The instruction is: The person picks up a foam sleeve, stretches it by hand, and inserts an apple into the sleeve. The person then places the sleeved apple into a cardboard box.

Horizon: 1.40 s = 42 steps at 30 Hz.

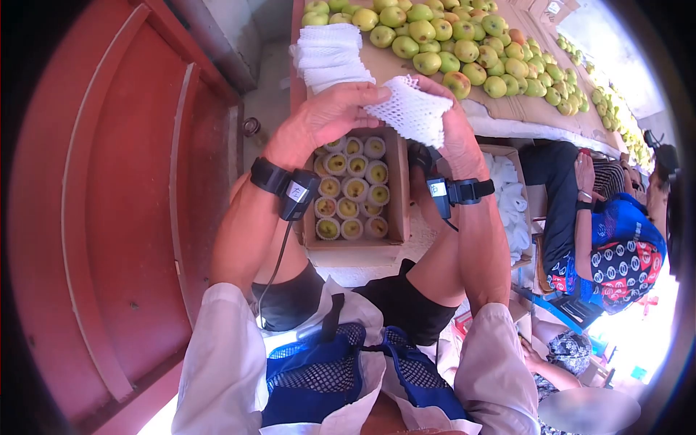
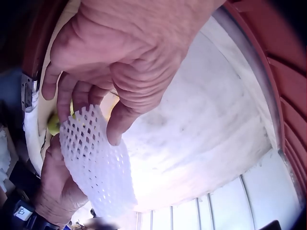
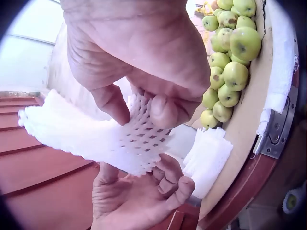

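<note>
A white foam fruit net (image 1: 413, 112) is stretched between both hands over the near edge of the apple table. My right hand (image 1: 458, 130) grips one side of it, thumb and fingers pressed on the mesh in the right wrist view. On the opposite side, my left hand (image 1: 337, 112) has its thumb and fingers at the net's edge (image 2: 91, 115), the thumb in front and the fingers behind. Below the hands stands an open cardboard box (image 1: 397, 181) with rows of apples (image 1: 355, 189) in white foam nets. A stack of flattened foam nets (image 1: 330, 54) lies beyond the left hand.
Loose green-yellow apples (image 1: 464, 51) cover the cardboard-lined table. Another box of white foam nets (image 1: 511, 203) stands at the right, near a seated person in a blue vest (image 1: 627, 217). A red metal door (image 1: 123, 181) is close on the left.
</note>
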Motion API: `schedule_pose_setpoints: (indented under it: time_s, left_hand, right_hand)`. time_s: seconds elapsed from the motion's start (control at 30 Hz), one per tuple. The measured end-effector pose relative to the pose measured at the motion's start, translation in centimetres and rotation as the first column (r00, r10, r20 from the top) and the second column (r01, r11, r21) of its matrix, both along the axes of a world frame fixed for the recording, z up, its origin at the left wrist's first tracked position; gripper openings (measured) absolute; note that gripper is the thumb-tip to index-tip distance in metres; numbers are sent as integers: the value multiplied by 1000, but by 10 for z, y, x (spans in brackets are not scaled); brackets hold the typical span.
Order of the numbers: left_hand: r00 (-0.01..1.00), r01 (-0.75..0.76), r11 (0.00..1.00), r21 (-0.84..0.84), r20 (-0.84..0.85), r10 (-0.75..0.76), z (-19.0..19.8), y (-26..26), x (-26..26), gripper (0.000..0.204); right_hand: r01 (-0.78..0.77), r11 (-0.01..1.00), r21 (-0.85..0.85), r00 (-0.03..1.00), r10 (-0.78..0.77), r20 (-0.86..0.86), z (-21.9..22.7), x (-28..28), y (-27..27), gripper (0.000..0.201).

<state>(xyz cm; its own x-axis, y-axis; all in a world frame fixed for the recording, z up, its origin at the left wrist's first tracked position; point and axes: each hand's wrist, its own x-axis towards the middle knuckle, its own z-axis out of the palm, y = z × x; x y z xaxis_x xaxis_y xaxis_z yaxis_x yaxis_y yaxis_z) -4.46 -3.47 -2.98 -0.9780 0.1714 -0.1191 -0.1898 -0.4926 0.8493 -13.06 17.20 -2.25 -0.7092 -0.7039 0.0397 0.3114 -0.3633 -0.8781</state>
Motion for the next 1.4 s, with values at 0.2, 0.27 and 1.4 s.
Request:
schedule_pose_setpoints:
  time_s: [0.2, 0.27, 1.4]
  left_hand:
    - [998, -12, 999, 49, -55, 15, 2, -3, -3, 35]
    - [999, 37, 999, 39, -26, -36, -1, -4, -3, 36]
    - [630, -690, 67, -720, -554, 544, 12, 33, -11, 26]
  right_hand:
    - [-91, 994, 67, 995, 94, -42, -16, -15, -3, 29]
    - [-91, 990, 105, 996, 93, -14, -16, -17, -3, 30]
    - [526, 770, 361, 777, -263, -571, -10, 6, -48, 31]
